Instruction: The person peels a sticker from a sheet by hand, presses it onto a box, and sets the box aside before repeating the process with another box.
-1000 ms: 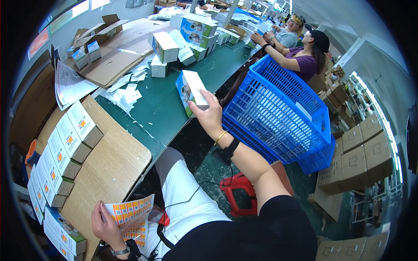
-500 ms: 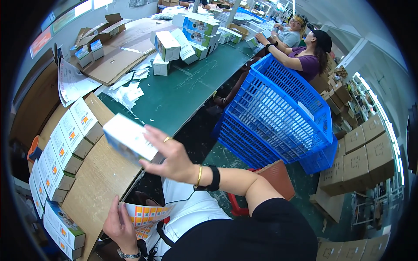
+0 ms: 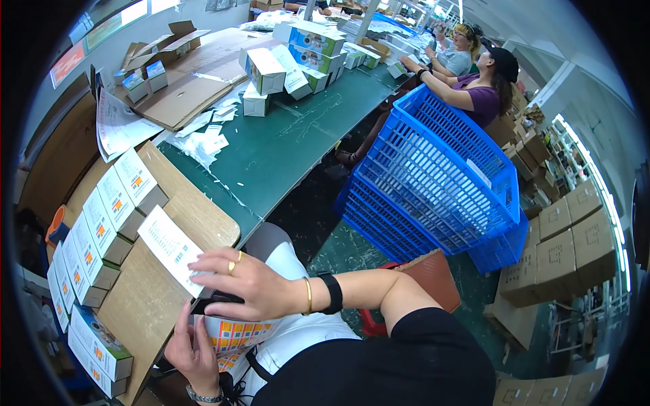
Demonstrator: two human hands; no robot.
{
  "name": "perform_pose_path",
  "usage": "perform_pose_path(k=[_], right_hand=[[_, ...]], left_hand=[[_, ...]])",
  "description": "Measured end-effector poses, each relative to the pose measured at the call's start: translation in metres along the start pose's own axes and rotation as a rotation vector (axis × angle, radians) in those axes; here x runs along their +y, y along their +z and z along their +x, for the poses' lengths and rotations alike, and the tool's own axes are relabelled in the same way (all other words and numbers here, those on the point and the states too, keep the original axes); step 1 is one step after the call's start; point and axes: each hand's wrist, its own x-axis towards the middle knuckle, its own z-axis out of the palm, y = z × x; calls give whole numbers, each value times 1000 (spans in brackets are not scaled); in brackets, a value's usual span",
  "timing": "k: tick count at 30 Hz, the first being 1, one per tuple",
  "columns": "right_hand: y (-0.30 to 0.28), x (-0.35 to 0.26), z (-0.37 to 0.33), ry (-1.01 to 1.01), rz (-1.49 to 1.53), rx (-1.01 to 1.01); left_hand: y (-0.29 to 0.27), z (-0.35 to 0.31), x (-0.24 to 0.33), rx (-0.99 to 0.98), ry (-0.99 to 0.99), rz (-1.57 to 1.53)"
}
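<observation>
A white box (image 3: 170, 249) with small printing and a barcode on top lies flat on the wooden tabletop in front of me. My right hand (image 3: 254, 284) reaches over its near end, fingers stretched out and thumb apart. The fingertips overlap the box's edge; whether they press on it is hard to see. Just below, my left hand (image 3: 193, 348) pinches the edge of a sheet of orange and yellow stickers (image 3: 244, 333), which hangs over my lap. Left of the box stand rows of similar white boxes (image 3: 101, 230), each bearing an orange sticker.
A green table (image 3: 298, 139) beyond holds stacked printed boxes (image 3: 315, 51), flat cardboard (image 3: 196, 81) and paper scraps (image 3: 203, 145). Stacked blue crates (image 3: 433, 169) stand at my right, before brown cartons (image 3: 562, 237). Two people work at the table's far right.
My right hand has brought the white box down and left onto the wooden tabletop, and its fingers have spread. My left hand stays at the sticker sheet.
</observation>
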Motion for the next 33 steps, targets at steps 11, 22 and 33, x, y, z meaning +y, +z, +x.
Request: perform_pose_path(k=[11, 22, 33], right_hand=[[-12, -41, -15, 638, 828, -400], [-18, -23, -16, 635, 821, -142], [-6, -21, -17, 467, 548, -45]], left_hand=[[-4, -2, 9, 48, -54, -174], [-14, 16, 11, -45, -417, -486], [-19, 11, 4, -143, -528, -837]])
